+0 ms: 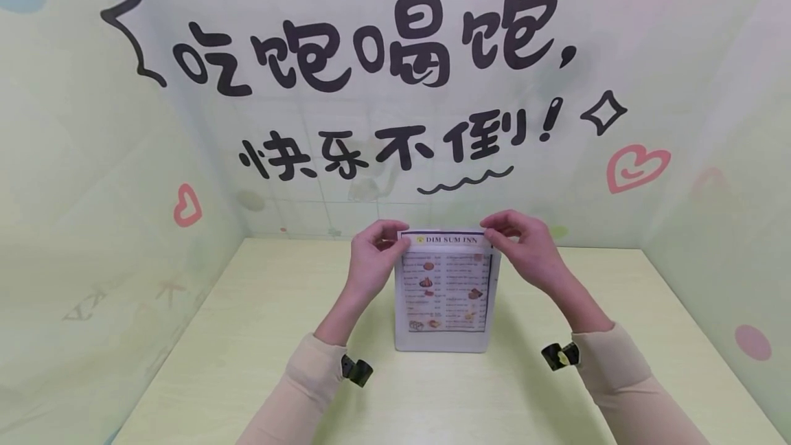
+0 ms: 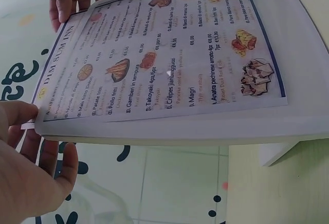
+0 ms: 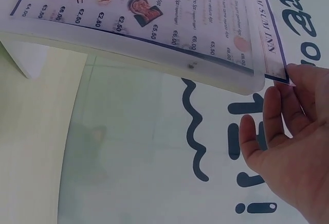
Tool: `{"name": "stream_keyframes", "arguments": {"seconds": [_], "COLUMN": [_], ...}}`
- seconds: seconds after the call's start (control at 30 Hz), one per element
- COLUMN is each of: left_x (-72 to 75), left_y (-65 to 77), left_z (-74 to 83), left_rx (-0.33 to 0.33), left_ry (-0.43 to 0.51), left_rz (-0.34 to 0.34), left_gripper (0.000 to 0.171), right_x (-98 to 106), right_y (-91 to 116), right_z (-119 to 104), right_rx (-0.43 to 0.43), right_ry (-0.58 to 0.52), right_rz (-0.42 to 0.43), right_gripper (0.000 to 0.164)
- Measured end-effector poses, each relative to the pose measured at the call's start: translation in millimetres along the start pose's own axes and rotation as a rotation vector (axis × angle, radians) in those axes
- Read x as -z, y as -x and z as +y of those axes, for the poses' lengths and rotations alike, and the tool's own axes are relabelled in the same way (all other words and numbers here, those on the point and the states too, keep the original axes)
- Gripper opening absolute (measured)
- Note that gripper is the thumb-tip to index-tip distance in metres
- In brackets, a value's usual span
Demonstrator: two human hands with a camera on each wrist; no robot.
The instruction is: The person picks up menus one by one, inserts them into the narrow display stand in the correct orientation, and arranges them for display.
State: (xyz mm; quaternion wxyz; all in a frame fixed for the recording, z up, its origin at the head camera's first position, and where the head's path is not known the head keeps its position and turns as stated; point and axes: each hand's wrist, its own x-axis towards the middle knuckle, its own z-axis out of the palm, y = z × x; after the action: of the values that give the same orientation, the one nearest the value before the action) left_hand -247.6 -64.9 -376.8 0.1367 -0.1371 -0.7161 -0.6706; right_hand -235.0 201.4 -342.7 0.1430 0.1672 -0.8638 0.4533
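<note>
A printed menu sheet (image 1: 446, 287) headed "DIM SUM INN", with food pictures and prices, lies against a white display stand (image 1: 440, 343) on the table. The sheet's header sticks up past the stand's top edge; a translucent layer seems to cover the lower part. My left hand (image 1: 373, 259) pinches the sheet's upper left corner between thumb and fingers, the other fingers behind the stand's edge in the left wrist view. At the upper right corner, my right hand (image 1: 525, 246) pinches the sheet, its remaining fingers loosely bent beside the stand in the right wrist view.
The stand leans back on a white rear support (image 2: 277, 153). Beneath it is a pale wooden table (image 1: 247, 335), bordered at the back and sides by light printed cloth walls (image 1: 296, 115) with large black characters and pink hearts. Each sleeve carries a small black wrist camera (image 1: 357, 371).
</note>
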Motion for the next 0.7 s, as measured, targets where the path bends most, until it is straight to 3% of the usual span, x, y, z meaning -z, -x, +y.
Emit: {"name": "stream_keyframes", "arguments": {"seconds": [0.23, 0.53, 0.7], "left_x": [1.2, 4.0, 3.3], "left_y": [1.6, -0.4, 1.8], "left_z": [-2.5, 2.4, -1.8], "left_rx": [-0.006, -0.061, -0.058], "left_ry": [0.002, -0.012, -0.061], "left_rz": [0.0, 0.006, 0.004], "left_gripper": [0.02, 0.019, 0.013], "right_x": [-1.0, -3.6, -4.6], "right_y": [0.4, 4.1, 7.1], "right_z": [0.5, 5.3, 7.9], "right_rx": [-0.003, 0.004, 0.025], "right_ry": [0.038, 0.043, 0.059], "right_rz": [-0.008, -0.024, -0.016], "right_gripper": [0.014, 0.013, 0.012]}}
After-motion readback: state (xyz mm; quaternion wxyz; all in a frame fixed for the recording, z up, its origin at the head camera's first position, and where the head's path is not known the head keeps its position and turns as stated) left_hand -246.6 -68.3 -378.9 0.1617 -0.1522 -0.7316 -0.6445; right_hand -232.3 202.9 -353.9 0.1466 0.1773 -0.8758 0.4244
